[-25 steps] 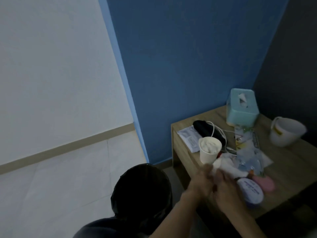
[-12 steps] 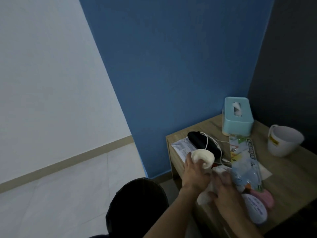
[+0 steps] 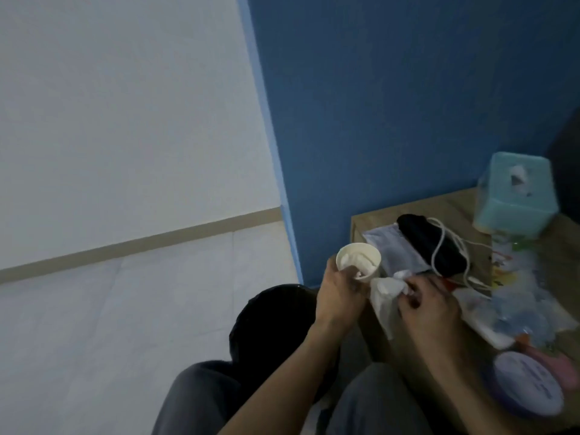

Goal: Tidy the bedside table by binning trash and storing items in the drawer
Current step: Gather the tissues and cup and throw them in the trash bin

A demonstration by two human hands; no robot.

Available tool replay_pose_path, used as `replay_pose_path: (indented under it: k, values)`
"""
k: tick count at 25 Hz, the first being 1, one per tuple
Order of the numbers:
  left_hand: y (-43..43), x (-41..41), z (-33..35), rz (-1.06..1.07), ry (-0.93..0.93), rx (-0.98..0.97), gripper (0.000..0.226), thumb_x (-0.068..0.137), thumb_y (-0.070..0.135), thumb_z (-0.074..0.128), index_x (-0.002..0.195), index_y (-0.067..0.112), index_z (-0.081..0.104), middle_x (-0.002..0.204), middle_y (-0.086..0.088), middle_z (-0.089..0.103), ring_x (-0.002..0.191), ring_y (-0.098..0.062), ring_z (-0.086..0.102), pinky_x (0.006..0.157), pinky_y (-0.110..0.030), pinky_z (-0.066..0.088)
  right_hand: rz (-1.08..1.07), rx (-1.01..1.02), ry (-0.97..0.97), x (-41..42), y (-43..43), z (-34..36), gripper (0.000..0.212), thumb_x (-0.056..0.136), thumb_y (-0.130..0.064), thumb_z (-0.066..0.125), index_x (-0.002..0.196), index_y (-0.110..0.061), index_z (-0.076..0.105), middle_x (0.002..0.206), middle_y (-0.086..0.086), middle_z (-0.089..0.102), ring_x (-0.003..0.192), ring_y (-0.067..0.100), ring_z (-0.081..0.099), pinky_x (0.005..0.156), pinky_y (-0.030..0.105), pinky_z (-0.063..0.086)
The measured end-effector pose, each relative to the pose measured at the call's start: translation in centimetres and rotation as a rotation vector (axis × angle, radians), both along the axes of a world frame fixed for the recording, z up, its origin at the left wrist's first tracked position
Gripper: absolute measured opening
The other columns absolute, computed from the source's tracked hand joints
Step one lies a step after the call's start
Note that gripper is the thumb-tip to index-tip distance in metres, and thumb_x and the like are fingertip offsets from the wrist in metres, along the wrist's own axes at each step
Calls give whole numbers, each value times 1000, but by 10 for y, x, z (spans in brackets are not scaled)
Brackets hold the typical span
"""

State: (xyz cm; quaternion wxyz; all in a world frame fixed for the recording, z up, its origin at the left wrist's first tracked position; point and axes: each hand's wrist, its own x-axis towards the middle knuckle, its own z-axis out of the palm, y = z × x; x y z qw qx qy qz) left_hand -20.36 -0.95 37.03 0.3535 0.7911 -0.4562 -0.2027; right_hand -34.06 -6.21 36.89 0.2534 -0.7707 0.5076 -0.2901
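Note:
My left hand [image 3: 340, 295] grips a white paper cup [image 3: 358, 259] stuffed with crumpled tissue, held off the left edge of the wooden bedside table [image 3: 445, 205] and above the black bin [image 3: 270, 321] on the floor. Beside it, my right hand [image 3: 428, 304] pinches a wad of white crumpled tissue [image 3: 384, 293] at the table's front left corner. On the table lie a grey face mask [image 3: 392, 246], a black pouch [image 3: 430, 243] with a white cable [image 3: 455, 243], a plastic wrapper [image 3: 518, 296], a round purple tin [image 3: 527, 383] and a pink item [image 3: 549, 362].
A teal tissue box [image 3: 518, 196] stands at the table's back by the blue wall. My knees in grey trousers show at the bottom. White tiled floor spreads to the left of the bin.
My left hand has lifted the cup off the table and carried it left past the edge. My right hand has gathered the tissue wad. The view has shifted left.

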Motion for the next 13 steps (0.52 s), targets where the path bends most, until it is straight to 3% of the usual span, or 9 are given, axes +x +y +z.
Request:
replay_pose_path:
  k: [4, 6, 9, 11, 13]
  values:
    - [52, 56, -23, 215, -59, 156, 45, 84, 45, 57, 117, 15, 62, 135, -5, 44, 115, -28, 54, 94, -40, 51, 148, 136, -106, 76, 24, -23, 17, 79, 3, 59, 94, -4, 65, 89, 10, 64, 83, 24, 58, 71, 27, 38]
    - [81, 81, -45, 310, -43, 248, 46, 84, 46, 54, 117, 14, 62, 136, -6, 44, 118, -28, 51, 95, -40, 49, 229, 168, -9, 111, 36, -47, 17, 76, 5, 59, 88, -1, 69, 81, 16, 67, 77, 28, 61, 68, 25, 36]
    - [118, 104, -82, 362, 17, 365, 44, 85, 39, 55, 118, 11, 59, 137, -6, 41, 121, -28, 47, 97, -41, 47, 312, 311, 152, 144, 50, -78, 14, 81, -3, 59, 86, -3, 72, 67, 10, 58, 66, 22, 54, 56, 22, 31]
    - [133, 111, -104, 361, 68, 423, 42, 85, 33, 56, 120, 10, 57, 137, -7, 39, 122, -28, 45, 99, -43, 47, 350, 421, 215, 155, 56, -98, 15, 84, -7, 59, 92, -6, 72, 68, 9, 58, 67, 20, 53, 52, 20, 32]
    - [140, 120, -123, 354, 115, 476, 41, 86, 32, 56, 121, 10, 56, 137, -9, 38, 122, -30, 45, 100, -43, 46, 375, 536, 241, 166, 59, -119, 17, 84, -7, 59, 95, -11, 71, 77, 13, 64, 78, 25, 60, 58, 23, 40]
